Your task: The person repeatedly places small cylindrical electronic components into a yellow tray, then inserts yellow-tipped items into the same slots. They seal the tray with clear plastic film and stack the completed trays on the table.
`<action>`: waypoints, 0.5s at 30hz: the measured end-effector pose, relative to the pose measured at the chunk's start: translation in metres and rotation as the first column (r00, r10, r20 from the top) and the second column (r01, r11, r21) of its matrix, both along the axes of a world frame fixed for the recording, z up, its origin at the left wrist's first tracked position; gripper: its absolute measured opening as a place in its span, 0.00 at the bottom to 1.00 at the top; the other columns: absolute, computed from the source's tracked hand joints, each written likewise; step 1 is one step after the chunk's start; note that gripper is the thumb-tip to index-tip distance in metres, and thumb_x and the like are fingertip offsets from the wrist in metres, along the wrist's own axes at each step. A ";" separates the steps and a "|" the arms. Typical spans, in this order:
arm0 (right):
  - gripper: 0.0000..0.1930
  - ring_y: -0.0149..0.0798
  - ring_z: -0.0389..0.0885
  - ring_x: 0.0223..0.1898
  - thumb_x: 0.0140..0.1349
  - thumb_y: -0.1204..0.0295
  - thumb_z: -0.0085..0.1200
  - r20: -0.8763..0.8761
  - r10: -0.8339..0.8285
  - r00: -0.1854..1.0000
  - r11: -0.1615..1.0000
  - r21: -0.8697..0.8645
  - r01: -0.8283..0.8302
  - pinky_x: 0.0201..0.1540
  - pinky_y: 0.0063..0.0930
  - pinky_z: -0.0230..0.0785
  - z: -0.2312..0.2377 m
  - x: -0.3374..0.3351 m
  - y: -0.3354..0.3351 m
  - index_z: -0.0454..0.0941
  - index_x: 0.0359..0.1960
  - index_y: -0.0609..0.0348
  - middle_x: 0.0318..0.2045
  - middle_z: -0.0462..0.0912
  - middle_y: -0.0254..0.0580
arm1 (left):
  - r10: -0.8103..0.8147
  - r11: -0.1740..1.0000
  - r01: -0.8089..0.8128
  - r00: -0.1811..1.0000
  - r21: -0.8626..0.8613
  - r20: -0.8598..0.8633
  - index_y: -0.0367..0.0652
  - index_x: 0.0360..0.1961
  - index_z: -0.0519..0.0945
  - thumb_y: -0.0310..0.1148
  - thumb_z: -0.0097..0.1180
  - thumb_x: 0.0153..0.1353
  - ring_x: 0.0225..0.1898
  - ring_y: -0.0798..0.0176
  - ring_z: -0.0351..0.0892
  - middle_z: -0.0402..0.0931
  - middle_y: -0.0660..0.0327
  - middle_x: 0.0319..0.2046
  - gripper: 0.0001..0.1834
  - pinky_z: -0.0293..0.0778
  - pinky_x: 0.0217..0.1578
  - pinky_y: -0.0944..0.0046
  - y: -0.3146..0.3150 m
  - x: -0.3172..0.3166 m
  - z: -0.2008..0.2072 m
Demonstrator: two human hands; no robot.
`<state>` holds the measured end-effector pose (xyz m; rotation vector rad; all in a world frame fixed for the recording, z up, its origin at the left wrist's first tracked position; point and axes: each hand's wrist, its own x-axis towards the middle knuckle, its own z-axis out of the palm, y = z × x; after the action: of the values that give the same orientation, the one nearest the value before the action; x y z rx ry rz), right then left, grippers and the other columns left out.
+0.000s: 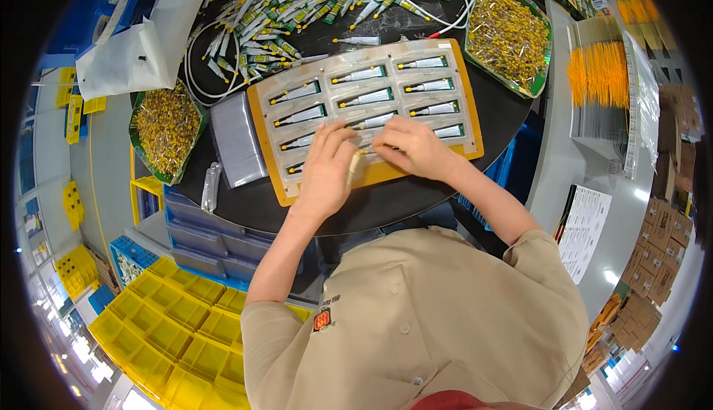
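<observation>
On the black table lies an orange-edged board (269,159) under a clear moulded plastic sheet. Its several pockets hold small white tubes (365,98) with yellow tips and dark green ends. My left hand (327,168) is over the lower left pockets, fingers bent and closed. A small yellowish piece (356,161) shows by its thumb; its kind is unclear. My right hand (416,148) is over the lower middle pockets, its fingertips pinched together close to the left hand. What they hold, if anything, is hidden, and both hands cover some tubes.
A pile of loose tubes (297,9) covers the table's far side, with a white cable (189,76) around it. Green trays of small yellow-topped pieces stand left (167,131) and right (509,35). Clear plastic sheets (236,142) lie left; yellow bins (171,313) stand lower left.
</observation>
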<state>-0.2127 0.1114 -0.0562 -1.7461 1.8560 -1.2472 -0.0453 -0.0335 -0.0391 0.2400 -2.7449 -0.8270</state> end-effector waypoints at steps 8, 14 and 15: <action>0.03 0.47 0.77 0.34 0.56 0.77 0.60 -0.311 -0.176 0.934 0.982 0.013 0.189 0.37 0.38 0.72 -0.010 -0.046 -0.038 0.79 0.31 0.60 0.29 0.78 0.43 | 0.310 0.950 -0.307 0.947 0.058 -0.081 0.39 0.40 0.78 0.19 0.55 0.55 0.45 0.44 0.73 0.76 0.53 0.41 0.11 0.70 0.46 0.51 -0.061 0.019 -0.007; 0.05 0.42 0.78 0.32 0.50 0.76 0.64 -0.319 -0.139 0.937 0.986 -0.132 0.102 0.34 0.33 0.72 -0.008 -0.013 -0.075 0.82 0.29 0.56 0.27 0.79 0.36 | 0.476 0.856 -0.458 0.879 0.239 -0.018 0.37 0.41 0.80 0.24 0.55 0.63 0.36 0.43 0.77 0.77 0.50 0.35 0.06 0.74 0.37 0.55 -0.068 0.034 -0.010; 0.05 0.41 0.78 0.31 0.50 0.76 0.64 -0.330 -0.137 0.934 0.985 -0.145 0.093 0.34 0.33 0.72 -0.011 -0.004 -0.088 0.82 0.29 0.56 0.27 0.78 0.36 | 0.477 0.859 -0.452 0.877 0.242 -0.055 0.36 0.42 0.79 0.23 0.55 0.63 0.34 0.43 0.79 0.78 0.49 0.34 0.07 0.75 0.35 0.56 -0.068 0.035 -0.011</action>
<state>-0.2169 0.0236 -0.0667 -2.0566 2.1364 -1.1885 -0.0100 -0.1012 -0.0499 0.8384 -2.3288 -0.9650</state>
